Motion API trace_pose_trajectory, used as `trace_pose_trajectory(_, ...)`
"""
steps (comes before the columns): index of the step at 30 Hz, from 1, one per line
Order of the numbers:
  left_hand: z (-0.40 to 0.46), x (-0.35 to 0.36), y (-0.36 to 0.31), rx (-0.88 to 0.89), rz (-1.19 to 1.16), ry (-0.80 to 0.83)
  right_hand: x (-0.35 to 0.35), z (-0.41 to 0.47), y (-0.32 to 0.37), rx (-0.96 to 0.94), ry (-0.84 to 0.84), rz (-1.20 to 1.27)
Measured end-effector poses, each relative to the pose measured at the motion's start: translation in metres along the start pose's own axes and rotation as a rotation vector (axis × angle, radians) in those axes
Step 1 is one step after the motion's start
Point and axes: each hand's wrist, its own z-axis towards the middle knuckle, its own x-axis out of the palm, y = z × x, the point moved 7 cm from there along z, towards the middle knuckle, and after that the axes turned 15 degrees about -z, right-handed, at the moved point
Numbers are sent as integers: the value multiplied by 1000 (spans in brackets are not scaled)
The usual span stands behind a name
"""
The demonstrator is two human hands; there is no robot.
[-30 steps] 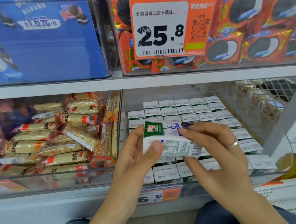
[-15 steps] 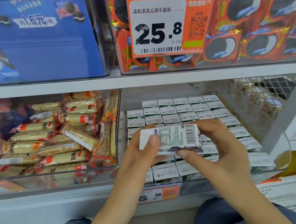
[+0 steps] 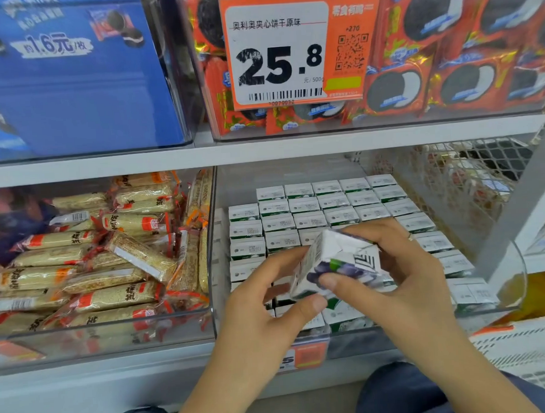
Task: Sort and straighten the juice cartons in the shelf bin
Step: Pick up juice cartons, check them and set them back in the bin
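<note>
The right hand [image 3: 406,281] gripped a small white cardboard juice carton with a purple fruit print [image 3: 338,263], thumb on its near face and fingers curled behind it, holding it tilted just above the front rows. The left hand [image 3: 265,315] pinched the carton's lower left corner between thumb and curled fingers. Below both hands, the clear plastic shelf bin [image 3: 521,274] held upright white-topped cartons [image 3: 310,218] in even rows, beside a clear bin of tan snack bars [image 3: 109,277].
</note>
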Motion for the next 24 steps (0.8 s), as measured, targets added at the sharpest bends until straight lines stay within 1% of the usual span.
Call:
trace_pose_trajectory(3, 1, -5, 5, 1, 56, -55, 4, -3, 11, -160, 9, -115)
trace_pose_trajectory(5, 1, -7, 5, 14, 85, -79, 8, -6, 14, -215, 19, -164)
trace_pose_trajectory(7, 1, -7, 5, 23, 97, -81, 9, -7, 16, -232, 31, -185)
trace_pose_trajectory(13, 1, -4, 2, 7, 99, -70, 9, -6, 13, -193, 37, -175)
trace_pose_trajectory(15, 1, -3, -1, 21, 64, -72, 7, -5, 10, -131, 22, -87)
trace_pose_trajectory(18, 1, 1, -9, 25, -15, -18, 1, 3, -5, 35, -7, 281)
trace_pose_trajectory(20, 0, 3, -12, -1, -90, 4, -2, 6, -17, 112, -37, 445)
trace_pose_trajectory(22, 0, -2, -18, 39, -160, -45, -5, 10, -26, 148, -36, 477)
trace_pose_trajectory(24, -2, -12, -29, 129, -158, -126, -7, 12, -28, 141, 9, 430)
